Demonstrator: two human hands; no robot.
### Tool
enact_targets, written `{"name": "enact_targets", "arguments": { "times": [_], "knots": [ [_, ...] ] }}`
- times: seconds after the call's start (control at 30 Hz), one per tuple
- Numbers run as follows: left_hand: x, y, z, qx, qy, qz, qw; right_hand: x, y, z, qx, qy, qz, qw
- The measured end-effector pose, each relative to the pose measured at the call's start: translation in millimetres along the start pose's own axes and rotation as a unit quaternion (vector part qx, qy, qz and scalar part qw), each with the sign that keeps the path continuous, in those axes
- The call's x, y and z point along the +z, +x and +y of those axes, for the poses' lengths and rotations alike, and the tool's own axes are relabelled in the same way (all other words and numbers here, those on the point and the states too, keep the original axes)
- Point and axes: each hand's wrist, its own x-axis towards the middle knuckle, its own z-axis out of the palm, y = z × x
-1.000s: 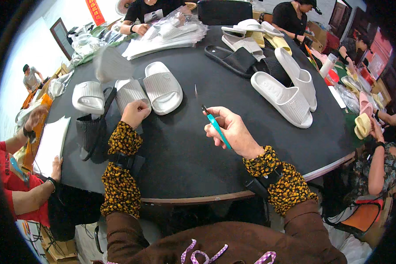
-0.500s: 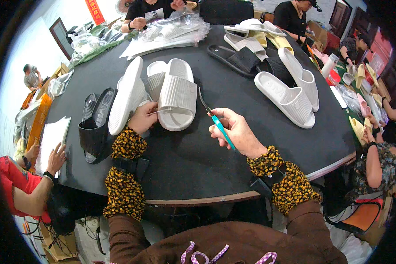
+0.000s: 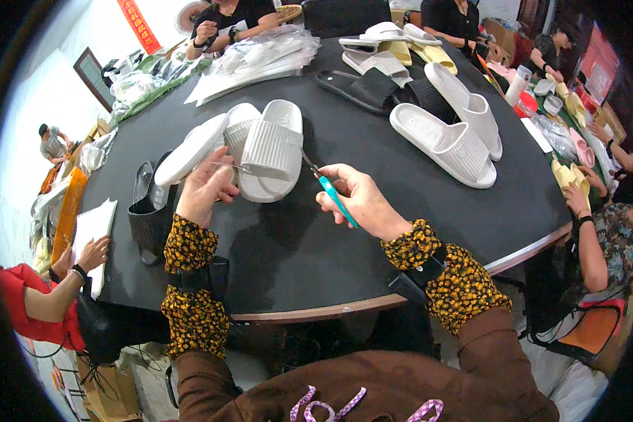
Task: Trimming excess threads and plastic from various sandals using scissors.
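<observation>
The white slipper point(image 3: 271, 158) lies much closer to the person now than it did a second ago. Back then it sat farther up the table point(image 3: 373, 232), beside its twin. Now the left hand point(image 3: 205, 186) has pulled the pair in and tipped them, so the second white slipper point(image 3: 190, 149) stands on its edge at about 10 o'clock from that hand. The left hand is curled, with its fingers on the near side of the slippers, and it seems to pinch something thin there, maybe a thread or tag. It is too small to tell for sure.

The right hand point(image 3: 362, 200) is closed around small scissors with a teal handle point(image 3: 336, 200). The dark tip points up toward 11 o'clock, just beside the right edge of the white slipper. A second ago the scissors were well apart from any slipper, so the tool and the slipper have come together. I think that means the snipping of the little loose bit comes next.

At 1 o'clock from the right hand, another pair of white slippers point(image 3: 446, 144) rests flat. A black mesh basket point(image 3: 146, 221) sits at 9 o'clock from the left hand.
</observation>
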Motion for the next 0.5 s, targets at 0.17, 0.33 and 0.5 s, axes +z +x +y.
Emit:
{"name": "enact_targets", "arguments": {
  "times": [0.17, 0.33, 0.5],
  "knots": [
    [10.3, 15.2, 11.2, 0.062, 0.009, 0.069, 0.996, -0.7, 1.5, -2.2, -0.006, 0.019, 0.023, 1.000],
    [36.9, 28.2, 36.6, 0.068, 0.033, 0.060, 0.995, -5.2, 1.8, -3.7, -0.039, 0.070, 0.059, 0.995],
    [72.7, 40.6, 65.0, 0.148, -0.060, -0.016, 0.987, -6.2, 0.1, -8.9, -0.103, 0.127, 0.129, 0.978]
  ]
}}
